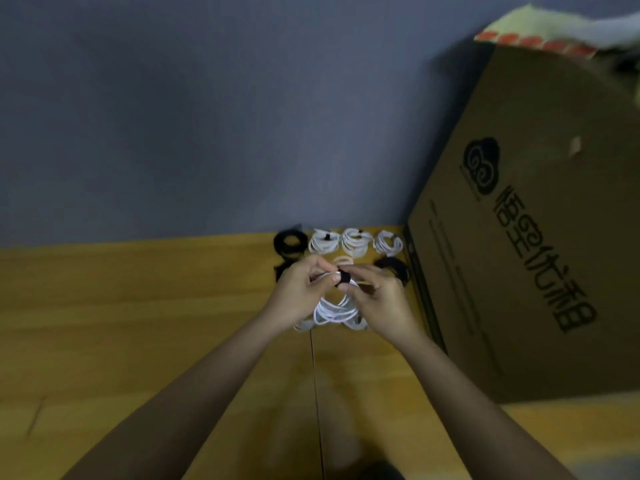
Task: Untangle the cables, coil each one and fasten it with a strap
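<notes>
- Fingers of left hand (300,293) and right hand (380,299) pinch a black strap (343,276) around a white cable coil (334,311).
- Finished coils (355,241) lie just left of the cardboard box (519,237).

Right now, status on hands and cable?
Both hands pinching strap on white coil. Finished coils lined up behind. Nothing blocking.

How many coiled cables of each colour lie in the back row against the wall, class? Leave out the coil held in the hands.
Black coil: 1
White coils: 3
Total: 4
</notes>
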Demonstrator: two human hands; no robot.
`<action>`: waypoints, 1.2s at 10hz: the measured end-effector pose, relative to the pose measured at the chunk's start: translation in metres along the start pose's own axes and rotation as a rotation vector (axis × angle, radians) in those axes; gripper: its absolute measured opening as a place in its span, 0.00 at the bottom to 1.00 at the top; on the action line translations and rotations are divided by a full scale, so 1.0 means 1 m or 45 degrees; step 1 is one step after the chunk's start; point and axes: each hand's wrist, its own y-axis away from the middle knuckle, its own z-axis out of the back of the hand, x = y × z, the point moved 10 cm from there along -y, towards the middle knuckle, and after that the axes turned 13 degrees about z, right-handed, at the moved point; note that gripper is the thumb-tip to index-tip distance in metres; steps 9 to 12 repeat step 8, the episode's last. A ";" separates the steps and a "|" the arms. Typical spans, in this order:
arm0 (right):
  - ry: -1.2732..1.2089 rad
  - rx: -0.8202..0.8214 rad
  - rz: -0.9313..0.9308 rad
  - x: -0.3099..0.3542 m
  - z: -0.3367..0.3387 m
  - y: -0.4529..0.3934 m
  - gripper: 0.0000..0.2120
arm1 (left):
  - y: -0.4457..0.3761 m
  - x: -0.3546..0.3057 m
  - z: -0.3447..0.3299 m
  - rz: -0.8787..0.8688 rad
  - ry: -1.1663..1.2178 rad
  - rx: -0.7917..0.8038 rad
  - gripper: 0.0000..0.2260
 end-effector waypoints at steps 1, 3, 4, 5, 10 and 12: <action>0.040 0.128 -0.150 -0.038 -0.015 0.028 0.12 | -0.007 0.032 -0.041 0.066 -0.047 0.111 0.03; 0.061 0.196 -0.449 -0.108 -0.030 0.090 0.10 | -0.013 0.088 -0.115 0.189 -0.175 0.317 0.05; 0.104 0.113 -0.696 -0.160 -0.032 0.127 0.11 | -0.021 0.109 -0.140 0.206 -0.289 0.344 0.08; 0.155 0.002 -0.976 -0.208 -0.028 0.164 0.11 | -0.030 0.132 -0.153 0.286 -0.399 0.321 0.07; 0.653 0.043 -0.943 -0.214 -0.022 0.152 0.14 | -0.041 0.160 -0.124 0.492 -0.449 0.213 0.10; 0.653 0.043 -0.943 -0.214 -0.022 0.152 0.14 | -0.041 0.160 -0.124 0.492 -0.449 0.213 0.10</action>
